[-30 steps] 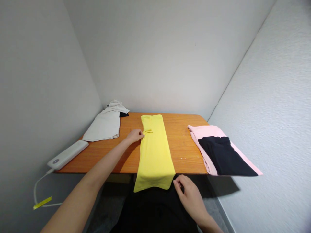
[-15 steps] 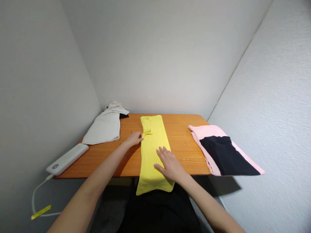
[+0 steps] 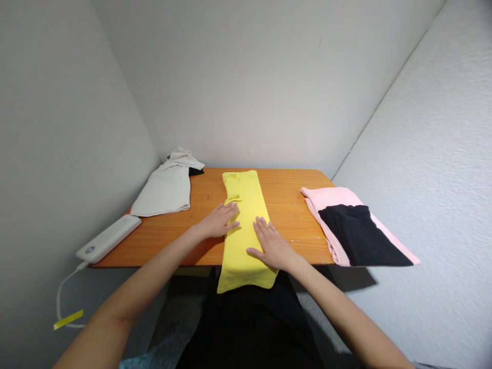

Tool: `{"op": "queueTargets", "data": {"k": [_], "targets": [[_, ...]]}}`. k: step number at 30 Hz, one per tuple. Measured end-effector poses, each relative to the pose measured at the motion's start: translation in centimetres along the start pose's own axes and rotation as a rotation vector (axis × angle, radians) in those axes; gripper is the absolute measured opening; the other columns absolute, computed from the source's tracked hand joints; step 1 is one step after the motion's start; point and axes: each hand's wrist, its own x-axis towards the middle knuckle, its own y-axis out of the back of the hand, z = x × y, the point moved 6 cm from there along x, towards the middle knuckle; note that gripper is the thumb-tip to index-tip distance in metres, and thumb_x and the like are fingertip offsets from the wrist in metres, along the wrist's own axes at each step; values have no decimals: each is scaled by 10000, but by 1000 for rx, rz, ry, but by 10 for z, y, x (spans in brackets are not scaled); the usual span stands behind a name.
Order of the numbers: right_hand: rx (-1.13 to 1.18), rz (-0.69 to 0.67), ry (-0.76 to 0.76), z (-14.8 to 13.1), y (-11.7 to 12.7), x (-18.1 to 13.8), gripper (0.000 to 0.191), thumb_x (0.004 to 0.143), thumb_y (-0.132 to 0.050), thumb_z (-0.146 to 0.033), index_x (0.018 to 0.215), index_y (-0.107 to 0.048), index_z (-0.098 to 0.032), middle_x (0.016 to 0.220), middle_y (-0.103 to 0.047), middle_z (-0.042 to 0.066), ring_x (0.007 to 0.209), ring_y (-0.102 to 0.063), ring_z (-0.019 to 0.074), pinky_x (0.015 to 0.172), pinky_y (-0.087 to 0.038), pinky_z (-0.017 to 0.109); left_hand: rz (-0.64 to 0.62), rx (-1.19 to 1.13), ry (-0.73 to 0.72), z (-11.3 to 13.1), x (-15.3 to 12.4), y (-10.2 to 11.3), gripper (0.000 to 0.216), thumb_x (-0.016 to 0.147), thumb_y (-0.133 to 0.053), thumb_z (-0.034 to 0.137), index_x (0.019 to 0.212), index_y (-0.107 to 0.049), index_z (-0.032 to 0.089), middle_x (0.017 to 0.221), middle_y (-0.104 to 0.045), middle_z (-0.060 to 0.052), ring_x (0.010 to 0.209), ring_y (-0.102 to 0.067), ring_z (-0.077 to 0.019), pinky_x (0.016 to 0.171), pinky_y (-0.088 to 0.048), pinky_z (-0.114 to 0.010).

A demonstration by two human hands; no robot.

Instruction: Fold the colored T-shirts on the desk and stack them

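Observation:
A yellow garment (image 3: 246, 241), folded into a long strip, lies on the wooden table with its near end hanging over the front edge. A smaller folded piece of it, likely a sleeve, rests on its far left part. My left hand (image 3: 219, 220) is open, fingers stretched across the garment's left edge just below that folded piece. Flat on the garment's right side, my right hand (image 3: 272, 246) is open with the thumb spread toward the middle. Neither hand grips the cloth.
On the table's (image 3: 292, 205) right lies a folded pink garment (image 3: 330, 197) with a folded black garment (image 3: 361, 236) on top. A pale grey garment (image 3: 165, 192) lies at the back left, with a bit of black cloth beside it. A white power bank (image 3: 109, 240) with a cable sits front left. Walls enclose three sides.
My left hand has let go of the garment's left edge and opened flat over it. My right hand stays flat on the cloth. The whole view has shifted slightly upward.

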Motion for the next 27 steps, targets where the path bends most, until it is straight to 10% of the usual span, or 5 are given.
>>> {"op": "queueTargets", "data": {"k": [5,10,13,18,27], "targets": [[-13,6,12,3,-13,1,949,900,-293,-730,1510,-190,-10,1574,-79,192,1466,-8,274,1200,-89,454,-128,-2,21,-6,-10,-23,832,894,-363,683,1534,-170,188,1602,-105,-120,1484,-83,-255,1186,-24,-440],[14,19,113,9,1,-18,776,968,-311,-591,1538,-117,-102,1586,-80,135,1468,-30,235,1199,-133,459,-50,12,47,19,-25,-7,714,929,-407,583,1514,-262,201,1585,-190,-123,1478,-106,-279,1184,25,-504],[-22,46,255,17,17,-52,857,920,-472,-559,1542,-75,-123,1588,-95,135,1469,-53,242,1195,-159,473,69,-35,-68,58,-64,12,526,990,-326,337,1510,-255,311,1584,-235,-17,1470,-169,-196,1209,-73,-446],[-217,124,346,36,11,-88,708,908,-447,-123,1539,-128,-164,1566,-227,95,1455,-156,213,1176,-265,448,55,39,-186,85,-124,-3,888,759,-456,50,1532,-129,339,1589,-171,-1,1468,-173,-202,1209,-142,-463],[-352,211,439,12,-5,-71,647,899,-435,-12,1488,-316,-249,1537,-304,103,1422,-253,278,1106,-378,488,182,261,-208,78,-121,-31,738,889,-458,56,1508,-219,378,1559,-286,-27,1423,-310,-226,1167,-293,-436]]}}
